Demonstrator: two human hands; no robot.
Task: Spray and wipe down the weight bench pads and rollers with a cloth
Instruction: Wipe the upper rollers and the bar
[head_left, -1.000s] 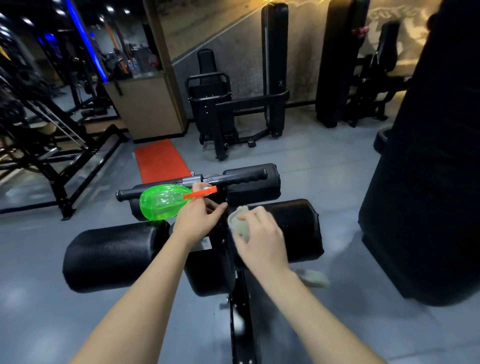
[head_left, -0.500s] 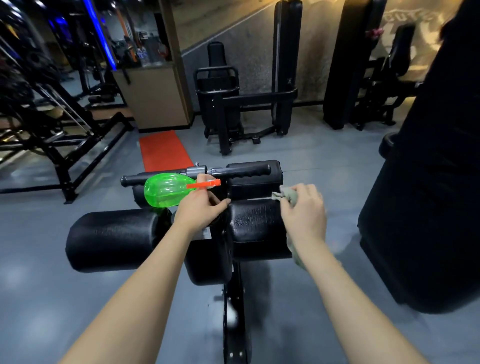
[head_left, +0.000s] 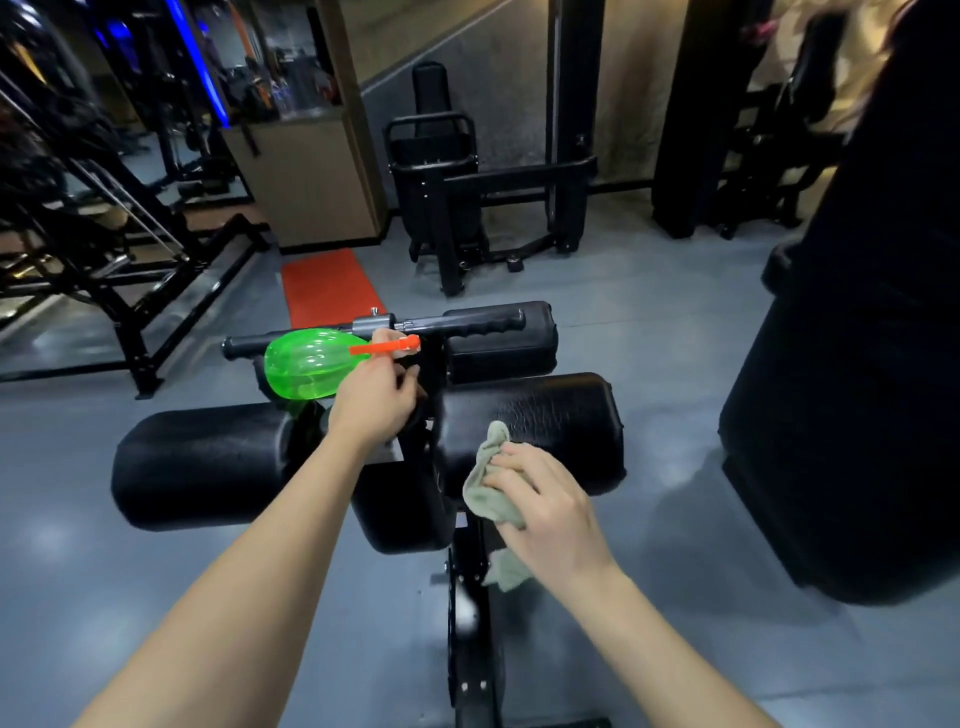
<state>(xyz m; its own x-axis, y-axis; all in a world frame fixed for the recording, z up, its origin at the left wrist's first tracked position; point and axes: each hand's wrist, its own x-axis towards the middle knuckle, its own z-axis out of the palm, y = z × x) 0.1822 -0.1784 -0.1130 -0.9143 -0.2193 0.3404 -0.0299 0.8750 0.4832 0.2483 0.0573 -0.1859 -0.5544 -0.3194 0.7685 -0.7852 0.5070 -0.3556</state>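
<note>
Two black foam rollers sit on either side of the bench frame (head_left: 470, 623): the left roller (head_left: 200, 465) and the right roller (head_left: 550, 421). My right hand (head_left: 545, 501) grips a pale green cloth (head_left: 485, 488) and presses it on the near front of the right roller. My left hand (head_left: 376, 397) holds a green spray bottle (head_left: 306, 364) by its orange trigger head (head_left: 387, 347), lying sideways above the gap between the rollers. A smaller upper pad (head_left: 501, 343) and a black handle bar (head_left: 483, 322) lie just beyond.
A tall black padded machine (head_left: 852, 364) stands close on the right. Black gym machines (head_left: 483, 187) line the far wall, and a rack frame (head_left: 130, 270) stands on the left. An orange mat (head_left: 327, 286) lies on the grey floor ahead.
My right hand has swept the cloth from the roller's top far side down to its near front face. The left hand keeps the spray bottle in much the same place.
</note>
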